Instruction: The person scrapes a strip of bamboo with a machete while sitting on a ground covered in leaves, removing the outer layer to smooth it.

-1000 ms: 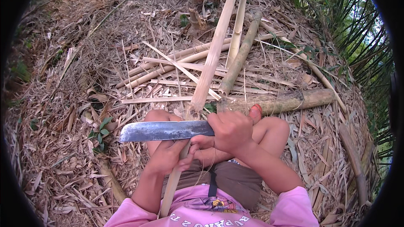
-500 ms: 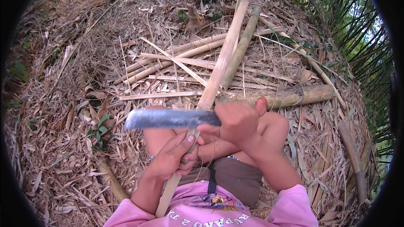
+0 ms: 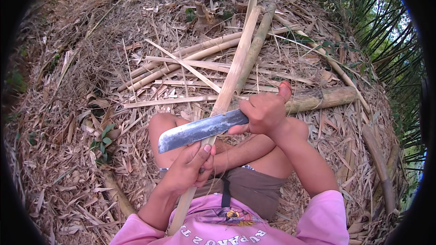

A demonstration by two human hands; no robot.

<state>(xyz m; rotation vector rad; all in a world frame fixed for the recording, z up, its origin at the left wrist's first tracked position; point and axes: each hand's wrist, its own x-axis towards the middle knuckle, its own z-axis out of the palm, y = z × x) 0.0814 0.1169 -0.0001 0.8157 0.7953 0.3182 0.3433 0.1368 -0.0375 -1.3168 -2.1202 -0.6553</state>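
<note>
My left hand (image 3: 194, 165) is closed around a long pale bamboo strip (image 3: 235, 71), just below the blade. The strip slants from my lap up and away to the far right, over the other bamboo. In my right hand (image 3: 263, 113) is a machete (image 3: 200, 129) with a broad, dark grey blade and an orange-red handle end (image 3: 284, 90) showing past my fist. Its blade lies across the strip, tip to the left and tilted downward. A thin curled fibre hangs below my hands. The cutting edge's contact with the strip cannot be made out exactly.
Beyond my crossed legs lie several split bamboo strips (image 3: 190, 65) and round poles. A thick bamboo pole (image 3: 322, 100) rests at the right of my knees. Cut stumps (image 3: 203, 16) stand farther off, dry leaves (image 3: 68, 163) cover the ground, and bamboo grows at the right.
My right hand has moved up and slightly right with the machete. The blade has turned from level to slanted, its tip now lower and closer to my left hand, which still grips the strip.
</note>
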